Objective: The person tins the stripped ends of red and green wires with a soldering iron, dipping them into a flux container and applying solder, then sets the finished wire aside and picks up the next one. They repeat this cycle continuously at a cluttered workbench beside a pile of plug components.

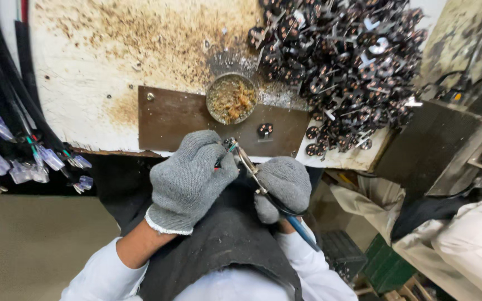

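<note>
left hand (188, 181) grip pinches small wired part, steadying it | right hand (284, 187) grip closed on soldering iron (263, 189) | flux tin (231, 98) near on table (96, 61)

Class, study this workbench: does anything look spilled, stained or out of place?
Yes. Brown specks and stains spatter the white benchtop around the round dish of brownish paste, and one small black part lies apart from the heap.

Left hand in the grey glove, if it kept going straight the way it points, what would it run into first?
Probably the brown plate at the bench edge, then the round tin of residue standing on it. The left hand points up and slightly right toward them. Depth is unclear, so it might pass above the plate.
</note>
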